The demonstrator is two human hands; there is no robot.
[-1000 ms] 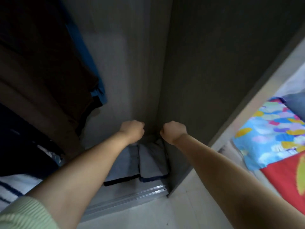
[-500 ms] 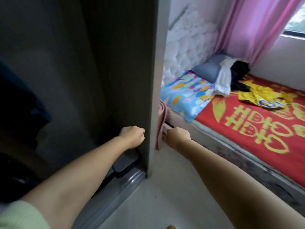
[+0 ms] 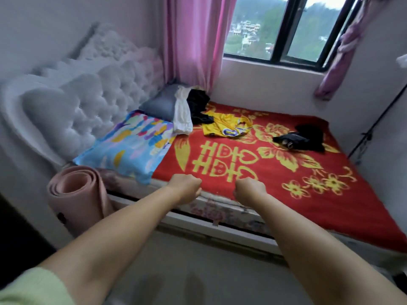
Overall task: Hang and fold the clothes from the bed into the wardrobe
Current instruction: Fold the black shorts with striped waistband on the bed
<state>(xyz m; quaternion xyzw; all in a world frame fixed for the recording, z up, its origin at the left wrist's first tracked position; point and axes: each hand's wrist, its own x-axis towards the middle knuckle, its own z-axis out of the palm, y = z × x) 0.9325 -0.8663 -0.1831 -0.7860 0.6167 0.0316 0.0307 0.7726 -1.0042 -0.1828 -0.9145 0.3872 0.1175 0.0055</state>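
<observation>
Red blanket (image 3: 275, 186): I read two large yellow 囍 characters, stacked, just beyond my fists.
Yellow shirt (image 3: 224, 127): print unreadable.

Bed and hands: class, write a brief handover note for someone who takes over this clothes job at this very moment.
Left hand: fist, holds nothing.
Right hand: fist, holds nothing. Both hover at the near edge of the bed.
On the bed: white garment and black garment by the grey pillow, yellow shirt beside them, black pile towards the far right.
Done: cannot tell; wardrobe out of view.
Left: carry these four to the wardrobe, then hang or fold each.
</observation>
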